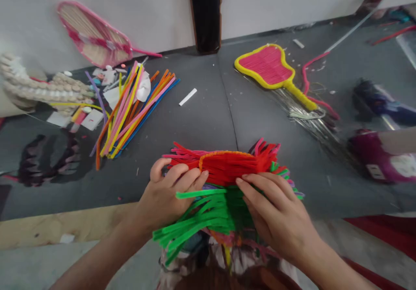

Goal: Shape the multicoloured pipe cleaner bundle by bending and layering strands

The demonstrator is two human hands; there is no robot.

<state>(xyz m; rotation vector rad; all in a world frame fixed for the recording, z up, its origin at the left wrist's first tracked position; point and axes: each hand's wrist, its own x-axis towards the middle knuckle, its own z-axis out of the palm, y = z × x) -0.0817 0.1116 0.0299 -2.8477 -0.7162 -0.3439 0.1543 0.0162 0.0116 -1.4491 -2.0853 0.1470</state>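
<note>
Left hand: your left hand (173,190) was grasping the left part of the bundle, its fingers curled over the red pipe cleaners (232,167) and the back of the hand upward; your thumb was hidden.
Right hand: your right hand (279,205) was grasping the bundle's right part, fingertips on the lower edge of the red strands; your thumb was out of sight here too.
Bundle: it lay crosswise between your hands at the near edge of the dark table (208,116); an orange pipe cleaner (225,152) curved along its far side; green pipe cleaners (195,220) fanned out below, toward you, their tips over your lap.
Loose pile: to your left, yellow, pink, orange and blue pipe cleaners (125,123) lay heaped at a slant; a white strip (187,97) was near them.
Yellow-rimmed piece: beyond your right hand, the pink-centred piece (264,66) lay flat, its handle resting over thin silvery wires (320,129); nearer the right edge was a purple container (377,153).
</note>
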